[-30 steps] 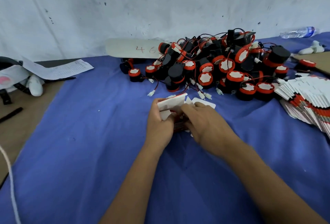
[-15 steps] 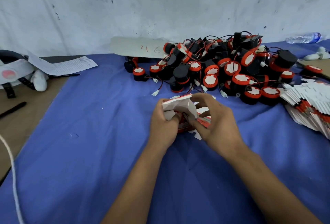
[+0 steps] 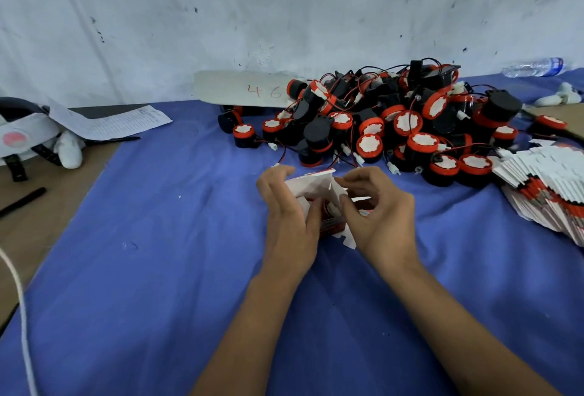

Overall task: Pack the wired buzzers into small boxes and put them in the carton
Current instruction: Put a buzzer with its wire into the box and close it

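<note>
Blue cloth [image 3: 158,269] covered most of the table, and on it, from largest to smallest, lay the heap of wired buzzers [image 3: 388,124] against the wall, the fanned stack of flat box blanks [image 3: 543,187] at the right edge, and the one small box [image 3: 319,196] being worked between both hands just in front of the heap. The left hand [image 3: 290,222] gripped the box's side, thumb against its red lower part, while the right hand [image 3: 379,215] pinched a white flap near the open top. To do this step well, it seemed wise to keep the left grip firm and low so the thin card would not buckle, to tuck any wire fully inside before folding, and to crease each flap along its own fold line. Whether a buzzer already sat in the box could not be told: the fingers and raised flaps hid the inside. The carton named in the task could not be picked out, and the blanks ran off the right edge. A scrap of white card [image 3: 347,239] showed under the right hand, its shape unclear.
</note>
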### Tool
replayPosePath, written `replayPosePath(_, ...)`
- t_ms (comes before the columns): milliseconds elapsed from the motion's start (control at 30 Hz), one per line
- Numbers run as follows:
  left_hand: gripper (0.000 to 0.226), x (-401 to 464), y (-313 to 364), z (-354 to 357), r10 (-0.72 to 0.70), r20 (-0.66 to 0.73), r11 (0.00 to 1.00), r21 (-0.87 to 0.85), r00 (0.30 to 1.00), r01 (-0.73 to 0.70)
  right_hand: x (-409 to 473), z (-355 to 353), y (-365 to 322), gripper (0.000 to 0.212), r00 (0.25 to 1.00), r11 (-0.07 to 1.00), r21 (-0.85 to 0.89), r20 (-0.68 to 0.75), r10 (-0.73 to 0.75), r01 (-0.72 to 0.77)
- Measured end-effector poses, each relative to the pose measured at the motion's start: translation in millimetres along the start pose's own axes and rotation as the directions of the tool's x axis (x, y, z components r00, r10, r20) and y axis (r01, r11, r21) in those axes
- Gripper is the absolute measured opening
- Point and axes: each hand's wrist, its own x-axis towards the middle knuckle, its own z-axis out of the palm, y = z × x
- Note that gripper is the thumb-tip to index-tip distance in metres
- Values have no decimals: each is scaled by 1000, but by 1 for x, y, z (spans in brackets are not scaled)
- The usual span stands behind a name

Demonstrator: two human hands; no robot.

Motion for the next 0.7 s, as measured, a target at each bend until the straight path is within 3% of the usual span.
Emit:
replayPosePath(267,34,0,7,-5,46,75,990,128,996,-55,0,3,-3,36,999,1000,-23,47,-1,2)
replayPosePath(400,44,2,9,-8,62,78,989,126,995,-72,0,5,-2,43,996,999,-40,85,-18,21)
replayPosePath(700,30,3,8,-11,36,48,998,58,998,-39,2,-1,-1,57,975,1000,11,220,-29,27)
